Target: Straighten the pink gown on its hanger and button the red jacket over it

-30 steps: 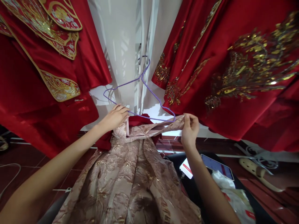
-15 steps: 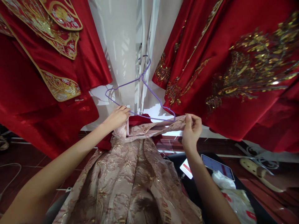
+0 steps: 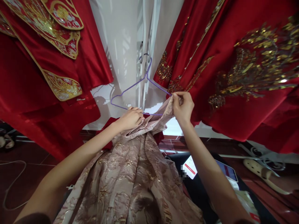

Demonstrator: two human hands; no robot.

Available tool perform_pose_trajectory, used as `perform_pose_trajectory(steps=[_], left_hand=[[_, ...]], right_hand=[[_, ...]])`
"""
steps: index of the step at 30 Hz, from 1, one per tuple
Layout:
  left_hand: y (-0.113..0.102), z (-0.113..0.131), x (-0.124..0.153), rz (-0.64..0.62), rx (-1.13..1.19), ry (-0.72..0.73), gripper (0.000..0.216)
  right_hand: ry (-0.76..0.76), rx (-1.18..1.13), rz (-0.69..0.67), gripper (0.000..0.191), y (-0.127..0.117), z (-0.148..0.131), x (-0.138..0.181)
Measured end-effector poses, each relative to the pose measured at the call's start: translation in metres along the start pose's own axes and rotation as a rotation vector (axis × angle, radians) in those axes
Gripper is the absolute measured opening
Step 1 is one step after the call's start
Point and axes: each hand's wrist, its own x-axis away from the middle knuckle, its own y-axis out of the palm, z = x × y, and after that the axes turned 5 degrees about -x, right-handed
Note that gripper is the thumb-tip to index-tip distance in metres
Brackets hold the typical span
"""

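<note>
While gripping the pink-gold brocade garment [image 3: 130,174], raised since a second ago: right hand [image 3: 182,107] pinching its edge onto the purple wire hanger [image 3: 140,84].
Left hand [image 3: 130,119] closed on waistband at 6 o'clock of hanger; red embroidered robes [image 3: 233,62] at 9 and 3, dark red tiled floor [image 3: 30,155] below.

The right hand [image 3: 182,107] is higher and further left than before, now pinching the dress [image 3: 130,174] edge up against the right shoulder of the hanger [image 3: 140,90], not out at its lower right corner. The left hand [image 3: 130,119] sits further right, nearer the other hand. The waistband, earlier stretched wide and flat, now bunches and slopes upward between them.
</note>
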Motion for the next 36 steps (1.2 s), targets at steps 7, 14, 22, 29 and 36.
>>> perform_pose_trajectory(steps=[7, 14, 22, 29, 36], left_hand=[[0.011, 0.005, -0.001, 0.131, 0.282, -0.064, 0.030], [0.010, -0.053, 0.027, 0.491, 0.269, -0.461, 0.025], [0.040, -0.127, 0.083, 0.607, 0.448, -0.952, 0.028], [0.047, -0.133, 0.086, 0.683, 0.498, -0.921, 0.030], [0.043, -0.130, 0.090, 0.724, 0.470, -0.931, 0.026]], right_hand=[[0.077, -0.011, -0.131, 0.029, 0.007, 0.016, -0.012], [0.069, 0.013, -0.103, 0.033, 0.005, 0.019, -0.021], [0.077, -0.046, -0.137, 0.035, 0.005, 0.029, -0.028], [0.069, -0.062, -0.143, 0.035, 0.005, 0.029, -0.028], [0.084, -0.071, -0.156, 0.036, 0.005, 0.029, -0.029]])
